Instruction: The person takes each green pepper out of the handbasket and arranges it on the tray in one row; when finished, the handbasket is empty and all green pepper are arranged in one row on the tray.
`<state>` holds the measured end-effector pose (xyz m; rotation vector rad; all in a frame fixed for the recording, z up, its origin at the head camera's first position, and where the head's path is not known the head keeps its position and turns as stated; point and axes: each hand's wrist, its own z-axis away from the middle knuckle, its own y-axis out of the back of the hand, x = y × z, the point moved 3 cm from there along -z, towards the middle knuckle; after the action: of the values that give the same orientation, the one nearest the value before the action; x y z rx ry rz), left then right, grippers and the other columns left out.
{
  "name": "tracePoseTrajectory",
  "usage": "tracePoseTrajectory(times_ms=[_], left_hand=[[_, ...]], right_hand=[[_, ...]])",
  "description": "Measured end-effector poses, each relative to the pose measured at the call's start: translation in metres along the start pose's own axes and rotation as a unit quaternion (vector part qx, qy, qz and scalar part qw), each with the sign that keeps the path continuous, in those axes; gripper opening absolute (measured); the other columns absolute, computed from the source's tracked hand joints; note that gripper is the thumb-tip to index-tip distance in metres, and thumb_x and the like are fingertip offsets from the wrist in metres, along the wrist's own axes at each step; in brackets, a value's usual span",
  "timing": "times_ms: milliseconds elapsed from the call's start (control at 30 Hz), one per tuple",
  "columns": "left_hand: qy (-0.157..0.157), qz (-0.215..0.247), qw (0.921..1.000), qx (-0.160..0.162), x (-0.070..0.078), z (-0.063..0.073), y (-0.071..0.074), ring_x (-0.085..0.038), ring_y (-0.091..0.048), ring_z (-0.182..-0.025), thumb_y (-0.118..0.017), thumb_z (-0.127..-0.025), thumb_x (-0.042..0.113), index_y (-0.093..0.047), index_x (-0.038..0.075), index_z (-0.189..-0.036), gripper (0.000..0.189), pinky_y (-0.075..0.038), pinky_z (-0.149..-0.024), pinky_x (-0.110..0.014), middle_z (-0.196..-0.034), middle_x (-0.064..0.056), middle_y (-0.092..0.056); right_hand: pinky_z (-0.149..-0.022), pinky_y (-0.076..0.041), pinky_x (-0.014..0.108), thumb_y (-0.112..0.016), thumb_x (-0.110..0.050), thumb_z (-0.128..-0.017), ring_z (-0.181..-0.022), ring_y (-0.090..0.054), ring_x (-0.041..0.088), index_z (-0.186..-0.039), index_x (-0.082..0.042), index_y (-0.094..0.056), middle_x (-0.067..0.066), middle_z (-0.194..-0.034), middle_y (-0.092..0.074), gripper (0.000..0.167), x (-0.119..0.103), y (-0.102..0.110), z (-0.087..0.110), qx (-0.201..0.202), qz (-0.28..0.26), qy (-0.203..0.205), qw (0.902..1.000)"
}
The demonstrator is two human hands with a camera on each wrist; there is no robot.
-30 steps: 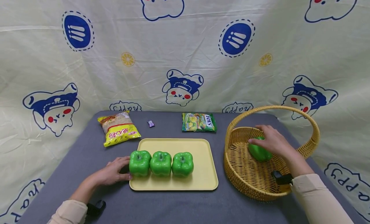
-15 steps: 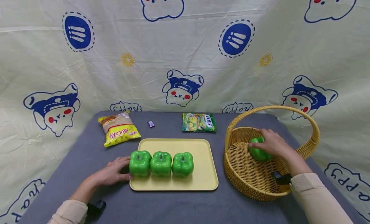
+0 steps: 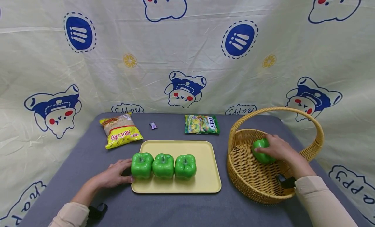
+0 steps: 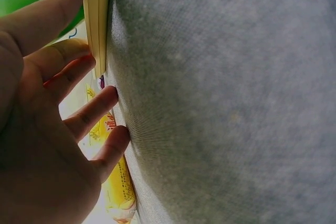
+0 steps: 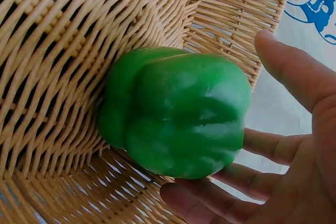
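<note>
My left hand [image 3: 112, 175] rests at the left end of the cream tray [image 3: 205, 183], thumb and fingers extended. In the left wrist view, the thumb and two fingertips touch or nearly touch the tray's edge [image 4: 97, 24]; the other fingertips reach the cloth. Three green bell peppers [image 3: 163, 166] stand in a row on the tray, the leftmost beside that hand. Over the wicker basket [image 3: 249, 170], my right hand [image 3: 278, 148] reaches around another green bell pepper [image 5: 184, 114] lying inside. Its fingers pass behind the pepper, while the thumb stands apart from it in the right wrist view.
A yellow snack bag [image 3: 121, 131] lies back left, beside a tiny purple packet [image 3: 153, 125]. Behind the tray is a green snack packet [image 3: 201, 124]. The basket's tall handle [image 3: 234, 129] arches over the right side. A printed curtain [image 3: 187, 41] hangs behind the grey-clothed table.
My right hand has shifted slightly toward me and lower over the pepper in the basket, showing more of the pepper's far side. The left hand and tray have stayed put.
</note>
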<state>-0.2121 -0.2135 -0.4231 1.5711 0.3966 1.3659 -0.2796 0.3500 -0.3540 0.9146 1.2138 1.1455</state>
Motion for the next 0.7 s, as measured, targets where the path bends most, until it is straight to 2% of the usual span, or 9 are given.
tracePoseTrajectory(times_ms=[200, 467, 700], left_hand=[[0.005, 0.004, 1.0000, -0.005, -0.001, 0.000, -0.001, -0.046, -0.034, -0.130, -0.071, -0.082, 0.036, -0.047, -0.001, -0.135, 0.070, -0.025, -0.095, -0.066, -0.142, -0.024, -0.042], [-0.003, 0.001, 1.0000, -0.003, 0.000, 0.001, 0.000, -0.046, -0.035, -0.130, -0.070, -0.082, 0.036, -0.047, -0.002, -0.135, 0.069, -0.027, -0.094, -0.065, -0.142, -0.025, -0.043], [0.002, 0.005, 1.0000, -0.004, 0.000, 0.001, -0.001, -0.046, -0.034, -0.130, -0.070, -0.082, 0.036, -0.047, -0.001, -0.135, 0.069, -0.025, -0.095, -0.067, -0.142, -0.024, -0.042]], right_hand=[[-0.067, -0.042, 0.039, -0.063, -0.053, -0.083, -0.091, -0.051, 0.035, -0.133, 0.007, -0.040, 0.030, -0.114, -0.047, 0.081, -0.002, -0.002, 0.000, -0.004, -0.005, 0.016, 0.9998], [-0.061, -0.041, 0.030, -0.069, -0.046, -0.082, -0.085, -0.053, 0.025, -0.121, 0.002, -0.051, 0.020, -0.104, -0.054, 0.064, -0.013, -0.005, 0.002, 0.017, -0.029, 0.083, 0.9960], [-0.064, -0.042, 0.029, -0.072, -0.037, -0.082, -0.082, -0.053, 0.017, -0.112, -0.001, -0.053, 0.014, -0.101, -0.058, 0.051, -0.015, -0.009, 0.000, 0.016, -0.063, 0.134, 0.9888]])
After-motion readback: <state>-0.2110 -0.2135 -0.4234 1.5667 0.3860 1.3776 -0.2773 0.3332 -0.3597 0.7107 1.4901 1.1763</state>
